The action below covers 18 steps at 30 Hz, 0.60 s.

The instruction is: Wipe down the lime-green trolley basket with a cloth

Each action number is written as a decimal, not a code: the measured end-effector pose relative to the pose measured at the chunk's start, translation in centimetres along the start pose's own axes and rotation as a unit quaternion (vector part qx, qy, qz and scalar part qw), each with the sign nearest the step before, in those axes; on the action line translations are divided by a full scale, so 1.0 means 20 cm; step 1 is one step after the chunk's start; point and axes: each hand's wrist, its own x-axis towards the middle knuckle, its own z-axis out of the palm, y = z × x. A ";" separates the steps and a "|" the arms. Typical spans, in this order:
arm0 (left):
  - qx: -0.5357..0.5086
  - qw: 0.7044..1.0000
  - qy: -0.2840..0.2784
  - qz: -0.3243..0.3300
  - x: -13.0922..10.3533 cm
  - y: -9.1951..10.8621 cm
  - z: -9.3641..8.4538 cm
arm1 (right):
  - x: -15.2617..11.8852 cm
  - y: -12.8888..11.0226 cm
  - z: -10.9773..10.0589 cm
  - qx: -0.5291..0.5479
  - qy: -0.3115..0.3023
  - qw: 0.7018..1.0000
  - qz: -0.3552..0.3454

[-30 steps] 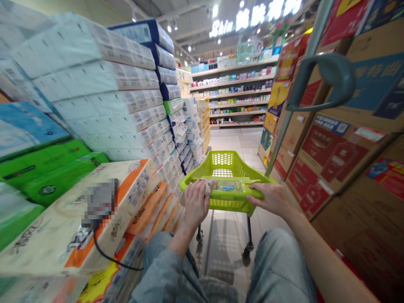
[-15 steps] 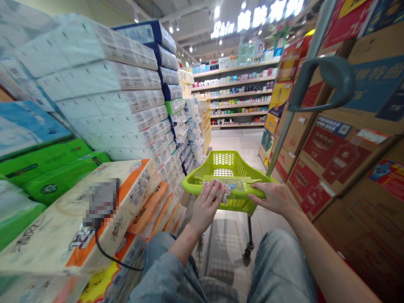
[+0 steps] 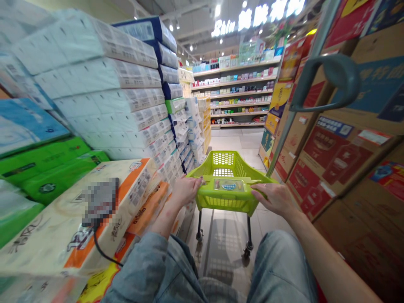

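A lime-green plastic shopping cart [image 3: 227, 201] stands before my knees, its basket pointing down the aisle. My left hand [image 3: 187, 189] is curled over the left end of the cart's handle bar. A pale scrap of crumpled cloth [image 3: 203, 182] just shows at its fingertips; the rest is hidden under the hand. At the right end of the bar, my right hand [image 3: 274, 196] grips the rim, thumb on the near side. Between the hands, a clear panel with a blue-and-white label [image 3: 228, 185] is uncovered. The basket's visible inside is lattice wall and floor.
Tissue packs [image 3: 126, 78] rise in tall stacks on my left. A blurred grey device [image 3: 101, 202] with a black cable lies on a cream pack. A metal pole with a grey loop handle [image 3: 328, 84] leans at right before stacked cartons [image 3: 334, 145]. Shelves [image 3: 240, 92] cross the far end.
My left hand has slid left, from the middle of the handle bar to its left end, uncovering the label panel. The crumpled cloth is now mostly hidden. My right hand stays in place.
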 end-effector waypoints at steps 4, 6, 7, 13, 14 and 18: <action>-0.012 0.993 -0.115 -0.016 0.10 0.03 -0.03 | 0.01 0.00 -0.01 -0.012 -0.015 1.000 0.020; -0.037 0.990 -0.136 -0.012 0.12 0.06 -0.03 | 0.01 0.01 -0.02 -0.013 -0.027 0.999 0.022; -0.052 0.989 -0.137 -0.009 0.12 0.08 -0.03 | 0.01 0.02 -0.02 -0.013 -0.033 0.999 0.023; -0.093 0.995 -0.036 0.018 0.03 0.12 -0.02 | 0.02 0.05 -0.04 -0.044 -0.068 0.994 0.071; -0.095 0.995 -0.012 0.022 0.02 0.12 -0.01 | 0.02 0.05 -0.04 -0.050 -0.075 0.993 0.081; -0.098 0.992 0.073 0.040 -0.02 0.12 0.03 | 0.06 -0.02 -0.05 -0.078 -0.085 0.986 0.117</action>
